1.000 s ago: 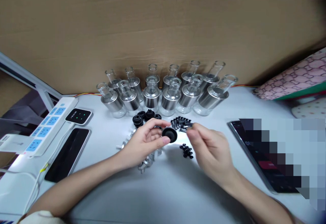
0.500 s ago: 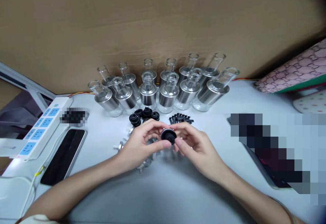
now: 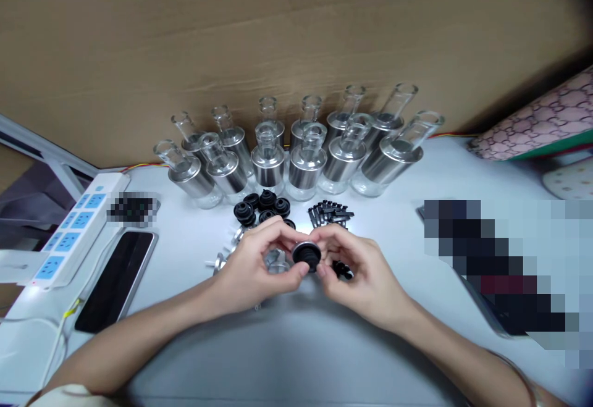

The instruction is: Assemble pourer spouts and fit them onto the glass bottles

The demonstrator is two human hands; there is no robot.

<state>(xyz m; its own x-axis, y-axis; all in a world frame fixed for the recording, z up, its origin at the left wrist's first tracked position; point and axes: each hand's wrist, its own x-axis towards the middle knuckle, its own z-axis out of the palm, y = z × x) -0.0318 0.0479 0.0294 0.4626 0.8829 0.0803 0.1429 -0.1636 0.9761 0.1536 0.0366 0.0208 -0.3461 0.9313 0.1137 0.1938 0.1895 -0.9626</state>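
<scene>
A black ribbed bottle stopper with a silvery metal rim (image 3: 306, 256) is held between both hands in front of me, its ribbed side facing me. My left hand (image 3: 259, 259) pinches it from the left with thumb and fingers. From the right, my right hand (image 3: 359, 265) grips the same stopper, thumb at its lower edge. Just beyond the hands lies a cluster of black ribbed stoppers (image 3: 267, 201). Small black plastic pieces (image 3: 330, 212) lie in a row to their right. Several metal pour-spout parts (image 3: 218, 263) are partly hidden behind my left hand.
Glass bottles with steel sleeves (image 3: 267, 166) stand in two rows against a cardboard wall (image 3: 278, 36). On the left are a power strip (image 3: 69, 234) and a phone (image 3: 117, 280). At right lie a blurred-out dark device (image 3: 491, 314) and a pink patterned roll (image 3: 532, 113).
The stopper has tilted in my fingers, so its ribs show more clearly. Both hands stay on it in nearly the same place. The camera view has shifted slightly.
</scene>
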